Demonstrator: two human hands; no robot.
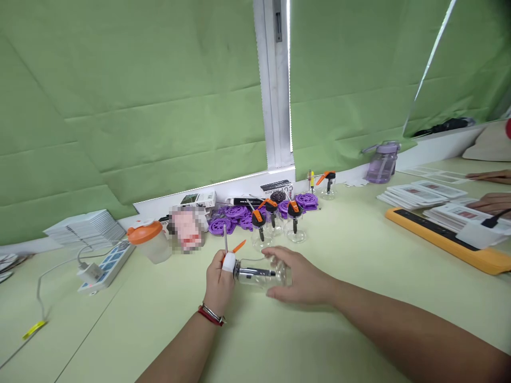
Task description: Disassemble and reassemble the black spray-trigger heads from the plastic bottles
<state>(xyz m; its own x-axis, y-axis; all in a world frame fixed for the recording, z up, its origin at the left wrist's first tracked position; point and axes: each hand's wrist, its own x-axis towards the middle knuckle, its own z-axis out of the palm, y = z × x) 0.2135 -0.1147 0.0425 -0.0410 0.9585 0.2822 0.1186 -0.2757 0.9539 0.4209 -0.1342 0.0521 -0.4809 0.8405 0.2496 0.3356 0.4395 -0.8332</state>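
The left hand (219,284), a white covering on its thumb and a red and silver band at its wrist, grips the capped end of a clear, rounded see-through bottle with a dark slim tube inside (259,272), which lies on its side between the two hands, in front of the person and near the middle of the pale green table (175,319). The right hand (305,276) is spread wide around the bottle's base, fingers along the upper side and thumb along the lower, holding it. A thin grey rod (225,238) and a pointed orange plastic lever (239,246) stick out beside the left hand. Just beyond the bottle, three upright clear bottles with black caps and orange levers (295,227) stand close together, in front of a heap of purple openwork plastic discs (221,226). To their left is a frosted jar with an orange lid (149,242), near a white power strip (109,268). At the far right, a co-worker's hand (493,203) rests by stacked white cards (415,194) behind a long yellow-and-black device (447,239)
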